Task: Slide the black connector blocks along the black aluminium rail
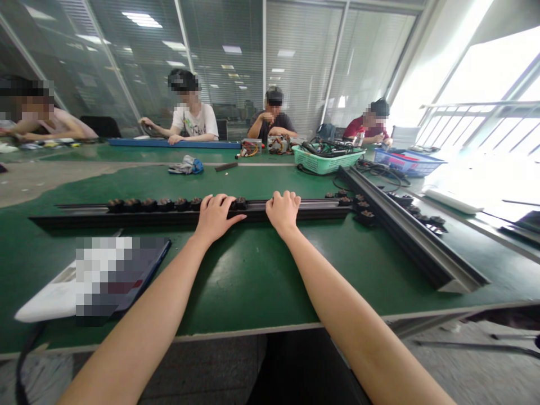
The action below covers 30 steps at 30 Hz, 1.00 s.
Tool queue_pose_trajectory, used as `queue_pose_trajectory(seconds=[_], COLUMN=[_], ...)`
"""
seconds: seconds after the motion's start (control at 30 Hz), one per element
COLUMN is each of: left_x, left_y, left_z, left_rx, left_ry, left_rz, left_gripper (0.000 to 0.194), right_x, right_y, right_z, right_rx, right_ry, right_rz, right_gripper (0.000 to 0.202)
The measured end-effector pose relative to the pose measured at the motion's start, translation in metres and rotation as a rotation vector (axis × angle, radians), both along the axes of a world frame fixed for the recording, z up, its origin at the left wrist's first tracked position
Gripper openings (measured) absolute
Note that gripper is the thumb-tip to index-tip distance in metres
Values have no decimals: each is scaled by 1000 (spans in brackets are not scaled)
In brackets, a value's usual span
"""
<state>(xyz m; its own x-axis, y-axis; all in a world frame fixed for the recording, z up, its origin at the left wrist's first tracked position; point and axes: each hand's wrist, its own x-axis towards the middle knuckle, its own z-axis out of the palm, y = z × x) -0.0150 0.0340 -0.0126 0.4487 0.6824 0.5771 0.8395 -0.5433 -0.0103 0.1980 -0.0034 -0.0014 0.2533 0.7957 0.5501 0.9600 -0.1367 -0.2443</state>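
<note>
A long black metal rail (314, 212) lies crosswise on the green table in front of me. Several small black modules with copper-coloured tops (148, 205) stand in a row along its channel, left of my hands. My left hand (214, 218) curls over the rail at the right end of this row, its fingers around a black module and its thumb stretched along the front side. Just right of it sits another module (241, 203). My right hand (283, 214) grips the rail farther right with bent fingers; its fingertips are hidden behind the rail.
A second black rail (405, 236) slants on the right, with loose modules (365, 216) beside it. A green basket (323, 163) and a blue basket (411, 165) hold cables and parts. A tablet-like device (145, 270) lies front left. Several people sit across the table.
</note>
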Motion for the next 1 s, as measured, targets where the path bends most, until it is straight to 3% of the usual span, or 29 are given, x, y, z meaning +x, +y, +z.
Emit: queue_pose_trajectory(seconds=[1.0], left_x=[0], left_y=[0], left_z=[1], left_rx=[-6], left_ry=[0], left_rz=[-4], left_gripper=[56], right_x=[2], right_y=[2], right_z=[-3], right_rx=[-9], right_ry=[17], right_rz=[8], right_gripper=[27])
